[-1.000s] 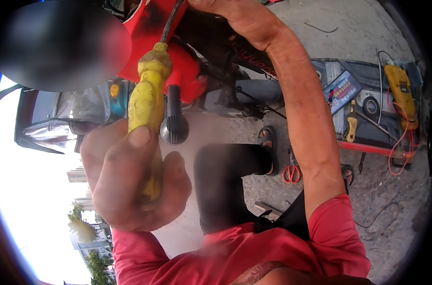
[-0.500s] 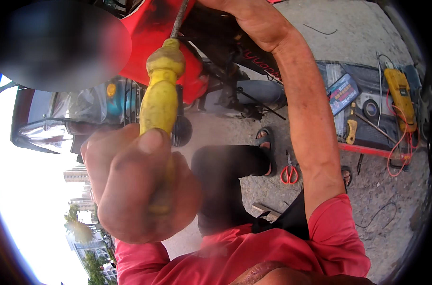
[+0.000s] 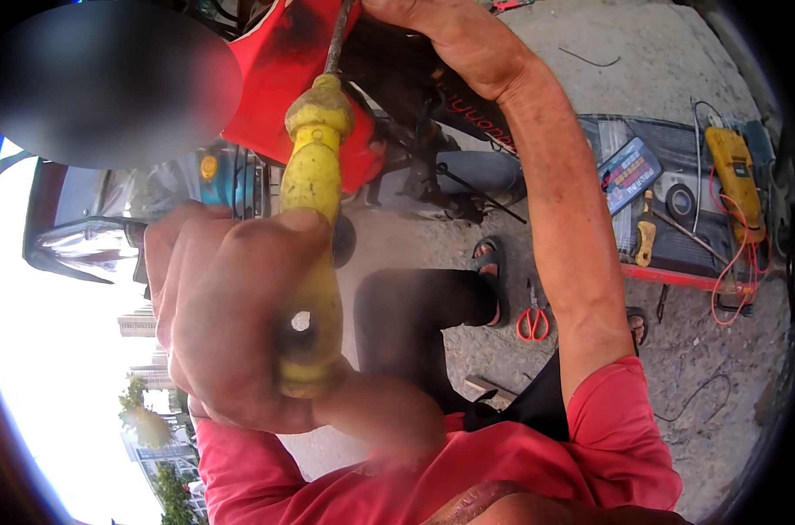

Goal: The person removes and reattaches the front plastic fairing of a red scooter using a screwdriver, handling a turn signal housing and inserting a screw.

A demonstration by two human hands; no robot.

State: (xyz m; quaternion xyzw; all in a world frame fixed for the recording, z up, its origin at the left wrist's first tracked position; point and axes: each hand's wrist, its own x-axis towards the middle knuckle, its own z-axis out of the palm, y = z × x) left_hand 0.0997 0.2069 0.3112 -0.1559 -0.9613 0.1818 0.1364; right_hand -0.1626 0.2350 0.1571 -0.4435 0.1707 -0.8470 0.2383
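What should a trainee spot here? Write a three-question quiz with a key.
1. Multiple choice: the left hand grips A) a hammer, B) a screwdriver, C) a wrench.
2. True or false: the right hand hangs lower than the left hand.
3. Fill in: the scissors lie on the ____.

Key:
1. B. The fingers wrap its yellow handle.
2. False. It is raised at the top of the view, by the red panel.
3. ground.
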